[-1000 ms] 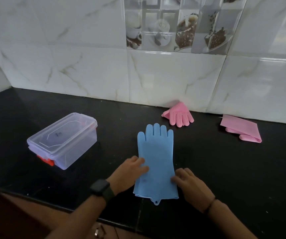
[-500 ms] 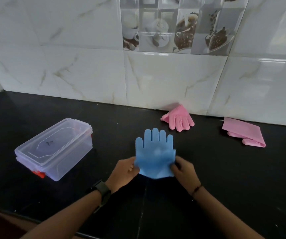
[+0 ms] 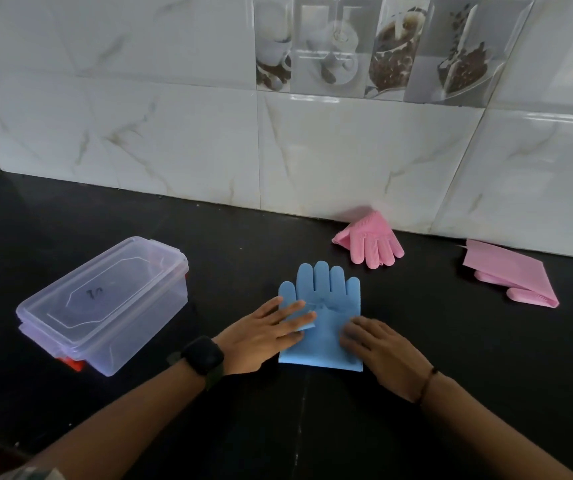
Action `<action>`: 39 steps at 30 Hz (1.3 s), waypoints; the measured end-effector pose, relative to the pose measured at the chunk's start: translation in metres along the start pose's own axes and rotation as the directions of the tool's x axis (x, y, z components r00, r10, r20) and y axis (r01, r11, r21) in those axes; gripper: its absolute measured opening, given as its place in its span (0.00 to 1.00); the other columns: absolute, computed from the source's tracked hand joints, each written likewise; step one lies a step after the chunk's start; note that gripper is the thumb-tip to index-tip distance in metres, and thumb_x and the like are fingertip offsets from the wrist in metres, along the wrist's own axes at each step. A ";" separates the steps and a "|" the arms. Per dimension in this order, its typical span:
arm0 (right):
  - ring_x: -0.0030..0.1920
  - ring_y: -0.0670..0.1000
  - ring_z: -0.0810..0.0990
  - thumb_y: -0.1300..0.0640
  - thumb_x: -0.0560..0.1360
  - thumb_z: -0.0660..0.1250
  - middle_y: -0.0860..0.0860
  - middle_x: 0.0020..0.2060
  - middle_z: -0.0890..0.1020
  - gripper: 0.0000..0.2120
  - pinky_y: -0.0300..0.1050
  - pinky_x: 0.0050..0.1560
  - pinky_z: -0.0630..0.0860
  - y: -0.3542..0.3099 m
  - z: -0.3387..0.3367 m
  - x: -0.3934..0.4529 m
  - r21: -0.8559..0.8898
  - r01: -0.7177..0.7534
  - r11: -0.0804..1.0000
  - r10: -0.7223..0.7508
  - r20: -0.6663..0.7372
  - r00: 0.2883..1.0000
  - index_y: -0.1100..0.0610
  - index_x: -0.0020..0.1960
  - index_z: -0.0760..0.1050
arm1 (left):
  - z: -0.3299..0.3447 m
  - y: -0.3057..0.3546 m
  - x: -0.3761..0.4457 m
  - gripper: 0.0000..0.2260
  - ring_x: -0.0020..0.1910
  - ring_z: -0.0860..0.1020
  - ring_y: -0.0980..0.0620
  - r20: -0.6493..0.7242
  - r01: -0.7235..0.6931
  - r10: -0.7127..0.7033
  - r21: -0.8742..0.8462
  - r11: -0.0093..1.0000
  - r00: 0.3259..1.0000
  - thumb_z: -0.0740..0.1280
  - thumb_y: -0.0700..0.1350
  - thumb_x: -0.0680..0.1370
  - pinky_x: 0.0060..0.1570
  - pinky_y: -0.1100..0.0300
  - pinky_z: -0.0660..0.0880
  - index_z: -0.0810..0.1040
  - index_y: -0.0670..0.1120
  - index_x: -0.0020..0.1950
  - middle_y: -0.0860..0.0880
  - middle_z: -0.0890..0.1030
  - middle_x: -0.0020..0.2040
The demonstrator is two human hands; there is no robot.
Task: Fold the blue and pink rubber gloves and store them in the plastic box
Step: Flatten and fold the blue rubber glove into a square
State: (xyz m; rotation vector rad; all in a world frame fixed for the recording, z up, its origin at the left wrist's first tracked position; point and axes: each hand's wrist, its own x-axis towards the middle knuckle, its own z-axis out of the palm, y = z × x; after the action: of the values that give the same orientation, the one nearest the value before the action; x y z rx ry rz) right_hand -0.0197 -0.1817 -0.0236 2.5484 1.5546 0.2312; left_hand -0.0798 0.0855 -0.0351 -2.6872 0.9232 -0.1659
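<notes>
**Both palms flat on the folded blue glove**

The blue glove (image 3: 323, 317) lies on the black counter (image 3: 451, 375) near the middle of its front edge, cuff doubled up over the palm, fingers pointing toward the back wall; the fold forms a straight edge nearest the person

The left hand (image 3: 264, 336) lies open and flat, fingers spread across the glove's left half, pressing it down rather than grasping; a dark watch (image 3: 202, 355) sits on that wrist; the right hand (image 3: 382, 351) is likewise open, palm down on the glove's right half, fingers slightly bent, with a thin band (image 3: 427, 384) at the wrist

The box (image 3: 105, 303), clear plastic with its lid on and a red clasp at its near end, stands toward the counter's left side, well apart from the glove

One pink glove (image 3: 371, 242) rests at the back edge, touching the tiled wall (image 3: 174, 133), fingers pointing forward; a second pink glove (image 3: 510, 271), folded flat, lies toward the back right corner
</notes>
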 end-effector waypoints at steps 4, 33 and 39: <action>0.71 0.53 0.66 0.48 0.68 0.70 0.50 0.70 0.71 0.32 0.51 0.72 0.51 0.017 0.004 -0.001 -0.046 0.085 0.995 -0.077 0.157 0.985 0.52 0.70 0.68 | -0.001 -0.013 0.006 0.21 0.75 0.58 0.45 0.016 -0.110 0.109 0.117 0.987 0.994 0.71 0.44 0.66 0.71 0.44 0.63 0.78 0.47 0.60 0.46 0.67 0.74; 0.39 0.57 0.79 0.58 0.78 0.51 0.57 0.43 0.82 0.12 0.47 0.36 0.70 0.053 0.019 0.148 0.334 -0.861 0.384 0.860 0.210 0.465 0.58 0.60 0.63 | 0.000 -0.069 0.112 0.14 0.56 0.77 0.40 0.518 0.706 -0.739 -0.704 -0.081 0.431 0.61 0.43 0.77 0.52 0.50 0.75 0.68 0.39 0.61 0.40 0.76 0.56; 0.51 0.59 0.79 0.56 0.79 0.48 0.59 0.54 0.78 0.16 0.46 0.37 0.67 0.049 0.022 0.149 0.221 -0.911 0.349 0.901 0.188 0.391 0.58 0.64 0.64 | 0.009 -0.041 0.136 0.17 0.50 0.80 0.44 0.308 0.856 -0.831 -0.398 0.331 0.464 0.55 0.42 0.80 0.40 0.56 0.71 0.61 0.43 0.69 0.40 0.67 0.64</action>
State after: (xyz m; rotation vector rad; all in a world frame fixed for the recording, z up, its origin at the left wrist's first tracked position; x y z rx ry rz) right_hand 0.0947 -0.0723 -0.0264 3.3335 -0.1114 0.0489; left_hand 0.0532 0.0344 -0.0290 -3.3526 -0.7280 -0.0599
